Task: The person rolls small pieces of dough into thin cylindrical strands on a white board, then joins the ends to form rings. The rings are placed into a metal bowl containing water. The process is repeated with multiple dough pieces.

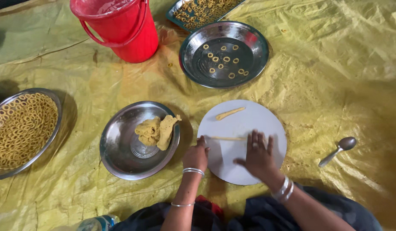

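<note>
On the round white board (249,124) near the sitter, the right hand (258,155) lies flat, fingers spread, pressing a thin dough rope (227,138); the left hand (196,155) rests loosely curled at the board's left edge, holding nothing. The rope looks soft, light and easily torn, best lifted gently by its ends; a crumbly dough lump (157,131) sits in the shiny steel bowl (121,149) to the left.

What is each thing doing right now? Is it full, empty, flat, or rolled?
Dough strip: rolled thin under the right hand.
Left hand: resting at the white round board edge.
Dough lump: piled in a steel plate.
Top plate: a few rings.
Left plate: full of rings.
Red bucket: upright.
Spoon: lying unused.
</note>
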